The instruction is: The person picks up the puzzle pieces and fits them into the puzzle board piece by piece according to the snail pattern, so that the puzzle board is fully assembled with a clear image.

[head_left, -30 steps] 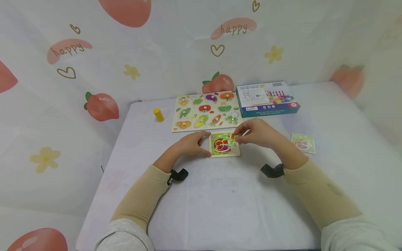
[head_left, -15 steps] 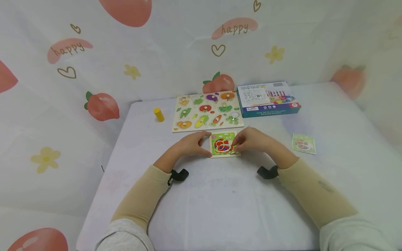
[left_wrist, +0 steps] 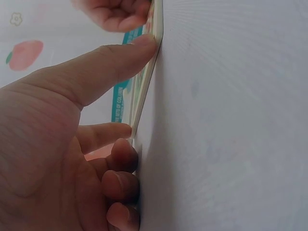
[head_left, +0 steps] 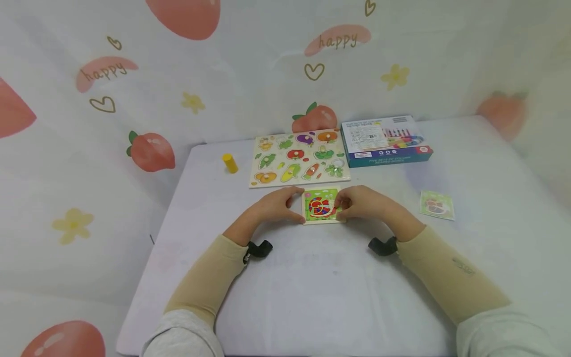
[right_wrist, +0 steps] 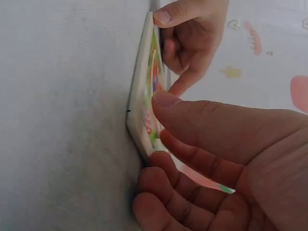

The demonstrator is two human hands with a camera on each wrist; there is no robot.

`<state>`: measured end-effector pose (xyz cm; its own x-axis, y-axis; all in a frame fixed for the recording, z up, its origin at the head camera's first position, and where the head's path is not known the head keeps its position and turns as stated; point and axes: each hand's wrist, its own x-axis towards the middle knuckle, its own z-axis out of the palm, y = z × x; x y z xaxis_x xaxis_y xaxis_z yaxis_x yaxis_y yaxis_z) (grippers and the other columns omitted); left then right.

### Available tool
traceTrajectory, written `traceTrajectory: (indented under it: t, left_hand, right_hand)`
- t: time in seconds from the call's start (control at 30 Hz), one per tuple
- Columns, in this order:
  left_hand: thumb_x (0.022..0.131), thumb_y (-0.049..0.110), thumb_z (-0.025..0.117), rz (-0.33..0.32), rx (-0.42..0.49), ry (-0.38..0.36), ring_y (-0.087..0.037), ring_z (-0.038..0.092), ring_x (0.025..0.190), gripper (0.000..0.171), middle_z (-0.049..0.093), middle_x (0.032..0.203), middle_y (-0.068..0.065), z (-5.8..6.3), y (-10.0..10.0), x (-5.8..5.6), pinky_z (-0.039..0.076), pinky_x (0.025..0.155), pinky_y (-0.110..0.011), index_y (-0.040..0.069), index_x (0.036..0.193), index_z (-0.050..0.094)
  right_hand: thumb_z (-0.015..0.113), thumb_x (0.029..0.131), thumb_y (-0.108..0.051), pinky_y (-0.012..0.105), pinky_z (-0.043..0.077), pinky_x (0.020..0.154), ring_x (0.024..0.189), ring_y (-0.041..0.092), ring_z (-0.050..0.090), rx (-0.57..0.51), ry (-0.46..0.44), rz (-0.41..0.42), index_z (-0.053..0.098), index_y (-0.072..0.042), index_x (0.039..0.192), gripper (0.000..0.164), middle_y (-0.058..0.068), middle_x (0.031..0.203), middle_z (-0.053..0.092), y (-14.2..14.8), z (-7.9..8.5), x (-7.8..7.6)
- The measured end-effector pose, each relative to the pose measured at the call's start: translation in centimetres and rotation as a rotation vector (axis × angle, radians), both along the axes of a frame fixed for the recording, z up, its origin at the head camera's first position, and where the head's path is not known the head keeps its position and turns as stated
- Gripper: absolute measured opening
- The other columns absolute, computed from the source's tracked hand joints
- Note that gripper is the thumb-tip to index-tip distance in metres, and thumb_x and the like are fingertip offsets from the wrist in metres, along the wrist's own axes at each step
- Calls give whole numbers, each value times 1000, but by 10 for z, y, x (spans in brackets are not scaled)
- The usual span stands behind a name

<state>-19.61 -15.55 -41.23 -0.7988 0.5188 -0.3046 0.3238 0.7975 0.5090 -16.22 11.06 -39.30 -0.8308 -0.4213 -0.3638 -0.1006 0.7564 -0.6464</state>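
A small square jigsaw board (head_left: 324, 222) with a pale wooden rim and a red-and-blue snail picture lies flat on the table. My left hand (head_left: 275, 204) grips its left side, thumb at the near corner and index finger at the far one. Over the board's right part, my right hand (head_left: 365, 202) pinches a puzzle piece (right_wrist: 148, 126) between thumb and index finger, down against the picture. The right wrist view shows the other fingers curled beside the rim. Those fingers hide much of the piece.
Behind the board lies a vegetable peg puzzle (head_left: 299, 157), with a blue-green box (head_left: 385, 141) to its right. A yellow cylinder (head_left: 230, 163) stands at the left. A printed snail card (head_left: 437, 205) rests to the right of my right hand.
My right hand has lowered the piece from above the board's right side into the picture and come nearer to me. The left hand stays at the rim. The head view has shifted slightly.
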Motion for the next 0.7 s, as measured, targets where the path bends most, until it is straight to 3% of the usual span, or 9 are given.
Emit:
traceTrajectory:
  t: [0.2, 0.4, 0.7]
  left_hand:
    - [68, 55, 78, -8, -16, 7, -15, 43, 96, 91, 48, 104, 1, -2, 2, 1, 36, 81, -34, 29, 145, 37]
    - [69, 53, 78, -8, -9, 14, -15, 43, 98, 90, 49, 108, 3, 3, 2, 1, 36, 84, -34, 28, 145, 37]
    - [68, 55, 78, -19, -15, 13, -15, 42, 98, 91, 47, 108, 3, -1, 0, -3, 36, 84, -34, 29, 145, 36]
  right_hand:
    - [76, 80, -26, 32, 44, 67, 78, 21, 53, 23, 27, 17, 63, -18, 107, 30, 5, 82, 56, 1, -6, 1]
    - [76, 80, -28, 32, 44, 67, 76, 20, 53, 55, 80, 33, 67, -20, 107, 30, 3, 79, 58, -1, -4, 0]
    - [75, 81, -25, 30, 44, 63, 72, 18, 52, 94, 109, 34, 74, -13, 106, 28, -1, 83, 62, -8, -4, 2]
